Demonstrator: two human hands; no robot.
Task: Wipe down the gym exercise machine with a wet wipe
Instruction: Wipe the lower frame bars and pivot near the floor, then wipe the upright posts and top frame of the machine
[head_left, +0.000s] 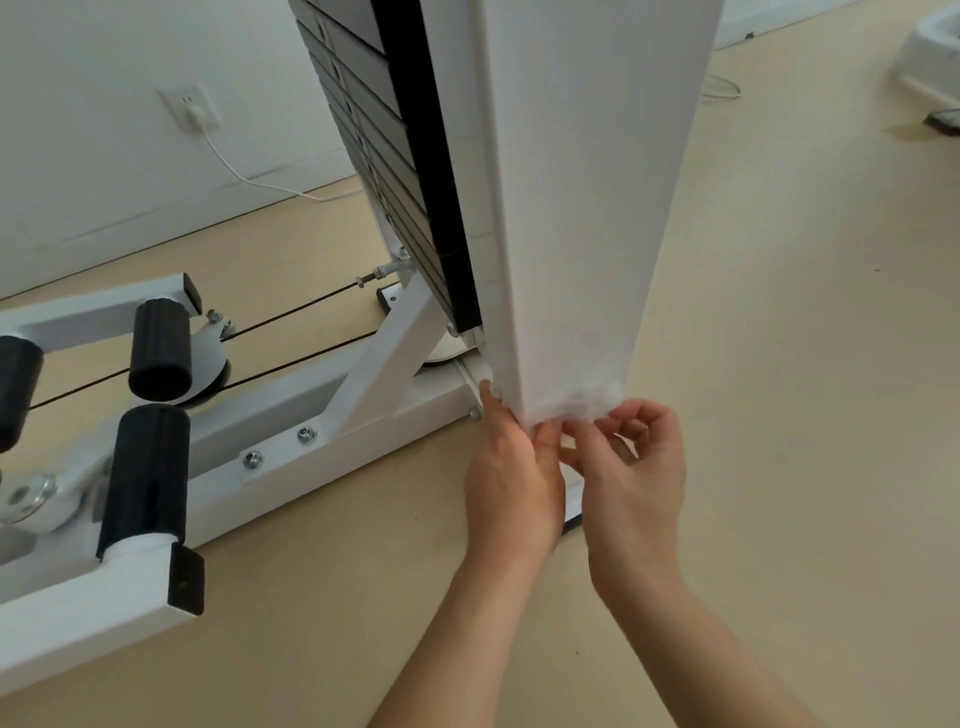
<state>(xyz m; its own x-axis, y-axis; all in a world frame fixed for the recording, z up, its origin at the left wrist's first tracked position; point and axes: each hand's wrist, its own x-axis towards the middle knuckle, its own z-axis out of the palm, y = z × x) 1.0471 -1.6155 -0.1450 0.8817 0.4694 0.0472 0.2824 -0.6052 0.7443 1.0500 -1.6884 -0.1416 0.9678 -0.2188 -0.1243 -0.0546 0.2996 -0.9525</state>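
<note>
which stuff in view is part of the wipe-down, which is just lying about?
Job in hand:
- wet wipe
- white upright column of the machine
- right hand, pinching the wipe
- left hand, at the column's foot

Lying about:
- wall charger and its cable
- white object on the floor, far right

My left hand (511, 478) is curling round the bottom corner of the white column (571, 208), fingertips hiding behind it. The wet wipe (587, 401) is blurring into the white panel; I cannot trace its edges. My right hand (631, 467) is covering part of the column's foot. The column and weight stack (374, 130) are running off the top edge. The left edge is cutting the leftmost foam roller (15, 384), and the right edge is cutting a white object (930, 47).
</note>
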